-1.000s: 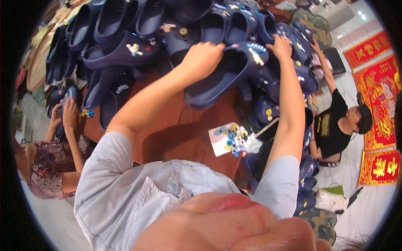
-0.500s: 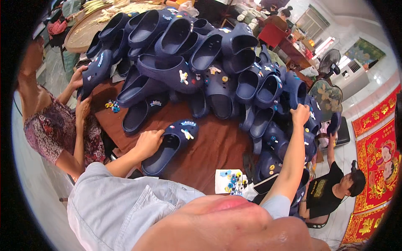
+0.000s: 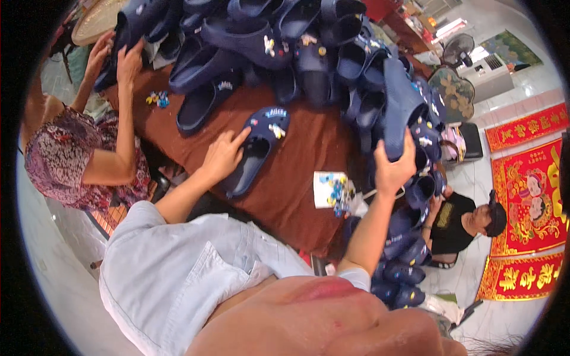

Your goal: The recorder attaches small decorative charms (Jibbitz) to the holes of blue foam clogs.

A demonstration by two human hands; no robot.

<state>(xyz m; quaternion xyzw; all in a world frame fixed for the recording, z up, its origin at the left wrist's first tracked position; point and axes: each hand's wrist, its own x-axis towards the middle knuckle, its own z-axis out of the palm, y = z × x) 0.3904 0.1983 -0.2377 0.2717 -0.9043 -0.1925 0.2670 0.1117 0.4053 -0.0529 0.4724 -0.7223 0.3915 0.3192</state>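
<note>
A dark blue clog [image 3: 256, 155] with small charms on its toe lies on the brown cloth in front of me. My left hand [image 3: 223, 158] rests at its side, fingers apart, index finger stretched onto the upper. At the right, my right hand [image 3: 396, 169] grips another blue clog [image 3: 399, 113] by its heel end, thumb and fingers on either side. That clog is raised with its sole toward me, beside the heap. Between my arms, a white card [image 3: 328, 188] bears several small coloured charms [image 3: 339, 196].
A heap of blue clogs [image 3: 246, 41] spans the far side and right of the brown-covered table [image 3: 303, 139]. More charms [image 3: 158, 99] lie at the left. A co-worker's hands [image 3: 127, 62] hold a clog there. Another person in black [image 3: 454, 228] sits at the right.
My right hand has drawn a clog off the heap toward me. My left hand has shifted from the clog's opening edge, its index finger now on the upper. The whole view has tilted.
</note>
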